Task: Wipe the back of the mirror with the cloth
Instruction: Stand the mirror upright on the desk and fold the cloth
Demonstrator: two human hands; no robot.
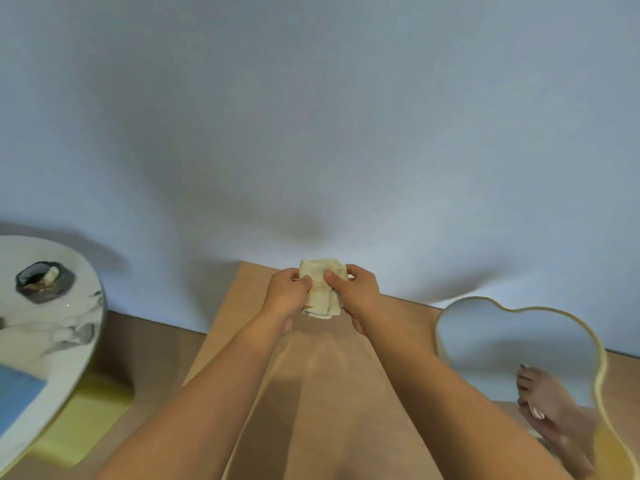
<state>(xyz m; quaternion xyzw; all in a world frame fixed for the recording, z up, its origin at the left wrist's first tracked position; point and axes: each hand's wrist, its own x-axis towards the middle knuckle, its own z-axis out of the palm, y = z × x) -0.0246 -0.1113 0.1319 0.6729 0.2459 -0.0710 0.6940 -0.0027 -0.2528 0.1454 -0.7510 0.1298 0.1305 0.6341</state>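
Observation:
Both hands hold a small cream cloth (320,287) above the far end of a light wooden board (332,375). My left hand (287,294) pinches its left edge and my right hand (356,292) grips its right side. The cloth is folded and bunched, with a faint brown stain. A wavy-edged mirror (502,341) with a thin gold rim lies glass side up at the lower right, apart from both hands. It reflects the wall and a hand with the cloth. Its back is hidden.
A pale wall fills the upper view right behind the board. At the left stands a round white marbled table (52,337) bearing a dark dish (43,282) and a blue item (17,393). A yellow pad (83,420) lies on the floor under it.

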